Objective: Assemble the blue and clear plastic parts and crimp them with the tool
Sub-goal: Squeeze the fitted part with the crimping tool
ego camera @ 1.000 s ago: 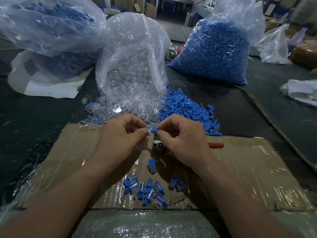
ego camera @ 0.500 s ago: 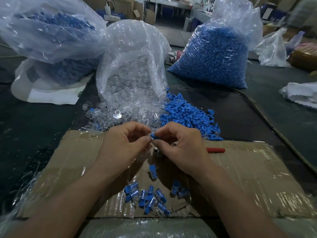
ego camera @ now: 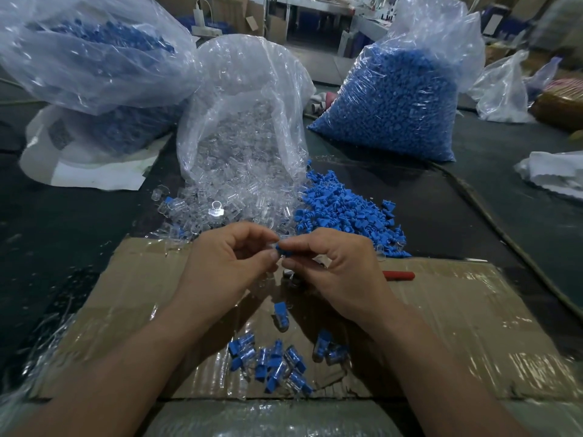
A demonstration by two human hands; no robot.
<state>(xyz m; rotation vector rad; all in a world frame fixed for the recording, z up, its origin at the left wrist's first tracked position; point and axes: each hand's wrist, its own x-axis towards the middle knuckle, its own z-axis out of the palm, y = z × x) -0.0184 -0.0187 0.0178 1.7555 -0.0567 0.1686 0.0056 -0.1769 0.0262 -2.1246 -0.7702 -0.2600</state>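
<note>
Barely anything shifts: the right hand [ego camera: 340, 266] still pinches a blue part [ego camera: 283, 250] against what looks like a clear part [ego camera: 273, 244], pinched in the left hand [ego camera: 227, 263], above the cardboard [ego camera: 457, 310]. The joining seems unfinished, and the tool [ego camera: 399, 275] lies untouched beside the right hand.

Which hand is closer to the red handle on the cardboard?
Right. The right hand lies just beside the red handle, on its left. The left hand is farther left, past the right hand. Both pinch the blue part between them.
</note>
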